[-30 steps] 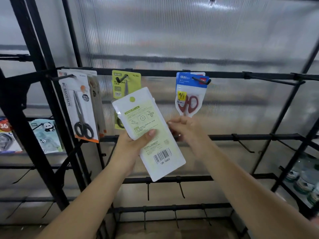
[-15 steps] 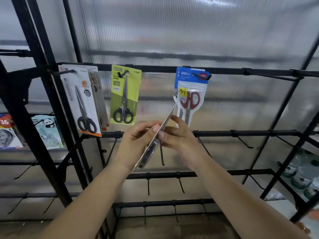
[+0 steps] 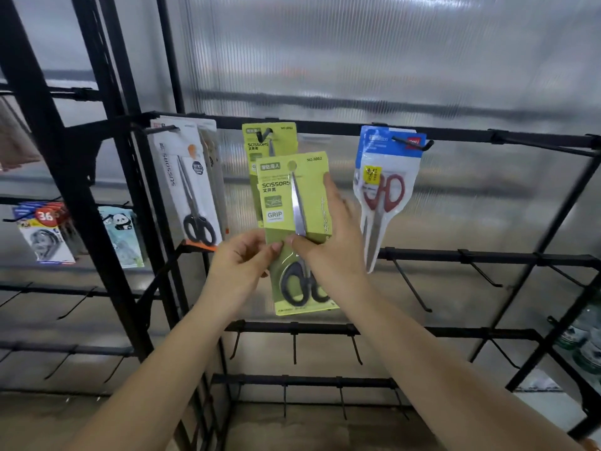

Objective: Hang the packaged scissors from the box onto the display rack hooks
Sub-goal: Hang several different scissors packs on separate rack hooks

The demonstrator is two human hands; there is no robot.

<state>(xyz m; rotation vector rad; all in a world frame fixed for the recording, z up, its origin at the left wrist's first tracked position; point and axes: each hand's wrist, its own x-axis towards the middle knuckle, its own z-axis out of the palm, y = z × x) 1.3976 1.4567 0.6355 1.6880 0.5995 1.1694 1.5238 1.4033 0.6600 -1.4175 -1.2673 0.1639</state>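
A green scissors pack point(image 3: 294, 203) with black handles faces me, front side out, just below the top rail. My left hand point(image 3: 242, 266) pinches its left edge at mid-height. My right hand point(image 3: 335, 236) holds its right side, thumb on the front and fingers along the edge. Right behind it a matching green pack point(image 3: 270, 139) hangs on a hook point(image 3: 265, 133). A white scissors pack point(image 3: 190, 183) hangs to the left and a blue-topped pack with red handles point(image 3: 383, 190) to the right. The box is out of view.
The black display rack point(image 3: 455, 133) has bare hooks on the top rail at the right and on the lower rails point(image 3: 413, 288). Other packaged goods point(image 3: 45, 236) hang on the left section. Bottles point(image 3: 585, 346) stand at the far right.
The green pack was turned from its white back, through edge-on, to front side facing me, and it rose toward the hook with the matching pack. Both hands shifted their hold.
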